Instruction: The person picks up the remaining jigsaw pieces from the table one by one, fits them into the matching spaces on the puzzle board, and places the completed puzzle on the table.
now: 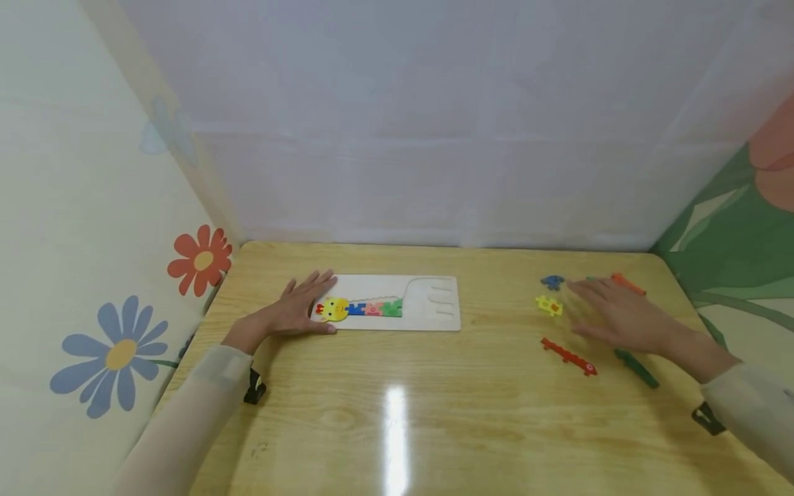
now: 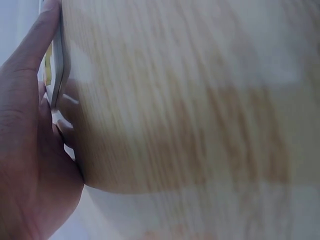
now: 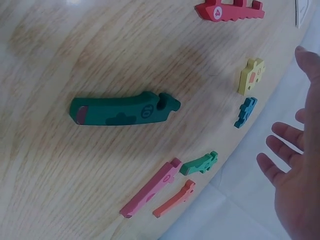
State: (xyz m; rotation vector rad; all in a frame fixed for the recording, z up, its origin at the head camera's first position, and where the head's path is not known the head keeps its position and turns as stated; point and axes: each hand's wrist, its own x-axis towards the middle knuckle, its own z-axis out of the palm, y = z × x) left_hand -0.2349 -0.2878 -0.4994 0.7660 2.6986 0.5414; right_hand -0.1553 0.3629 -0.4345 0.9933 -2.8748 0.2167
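4 pieces (image 1: 374, 309), a giraffe head (image 1: 335, 310) among them, are seated in a white board (image 1: 375, 285) laid near the far edge of the surface (image 1: 490, 399). The board's left end is touched by the left hand (image 1: 293, 304), fingers spread. 7 loose pieces (image 3: 125, 111) are strewn toward the right edge, around the right hand (image 1: 626, 318), whose fingers and thumb are held apart.

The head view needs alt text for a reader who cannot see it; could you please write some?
A person's left hand spans the left end of a white puzzle board partly filled with giraffe pieces, on a wooden table. The right hand is held over the area of loose coloured pieces towards the table's right side.
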